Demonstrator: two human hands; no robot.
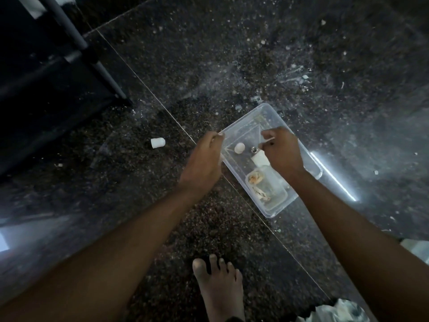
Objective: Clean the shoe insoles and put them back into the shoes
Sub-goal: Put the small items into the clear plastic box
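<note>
A clear plastic box lies on the dark speckled floor. Inside it are a small round pale ball, a white block with a metal piece beside it, and a smaller clear tub holding crumpled pale scraps. My left hand grips the box's left rim with thumb and fingers. My right hand reaches into the box and pinches a thin pale stick. No shoe or insole is in view.
A small white cap lies on the floor left of the box. A dark rack with grey tubes fills the upper left. My bare foot stands at the bottom. White crumbs and dust litter the floor; pale cloth sits bottom right.
</note>
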